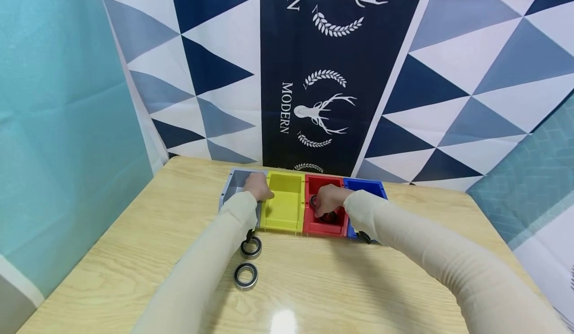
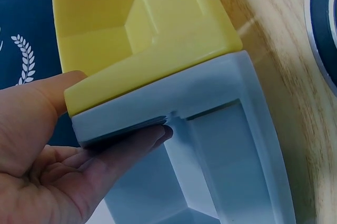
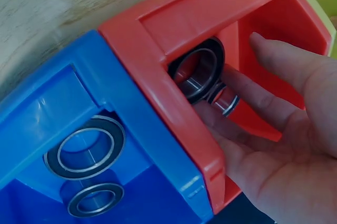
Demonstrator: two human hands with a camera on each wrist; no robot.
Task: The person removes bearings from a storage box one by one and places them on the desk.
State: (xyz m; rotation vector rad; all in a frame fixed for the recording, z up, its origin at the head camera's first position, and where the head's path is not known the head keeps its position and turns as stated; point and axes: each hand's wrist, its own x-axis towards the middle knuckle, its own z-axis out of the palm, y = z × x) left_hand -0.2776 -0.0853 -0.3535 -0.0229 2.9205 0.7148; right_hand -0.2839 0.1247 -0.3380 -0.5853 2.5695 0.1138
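Bearings: we see two dark rings inside the red bin (image 3: 174,19), a larger bearing (image 3: 197,71) leaning against the bin's inner wall and a smaller bearing (image 3: 224,99) lying just under it, right at our right fingertips.
Right grip: our right hand (image 1: 329,200) reaches into the red bin with fingers (image 3: 274,103) straight and loosely spread; they touch or nearly touch the smaller bearing, but nothing is pinched.
Left grip: our left hand (image 1: 258,186) pinches the joined rims of the grey bin (image 2: 237,145) and the yellow bin (image 2: 174,24), thumb on the yellow edge and fingers under the grey lip, steadying the row.
Beyond the right grip: the blue bin (image 3: 63,108) stands against the red one on the side away from the left hand, with two more bearings (image 3: 84,148) flat on its floor.
Nearer us than the left grip: two loose bearings (image 1: 246,276) lie on the counter (image 1: 314,284), well apart from either hand.
Step in hand: we judge this to be work inside the red bin, either setting a bearing down or reaching for one; we cannot tell which.
Next move calls for: a clean withdrawal of the right fingers past the leaning bearing without tipping it, while the left grip keeps the bins from sliding.
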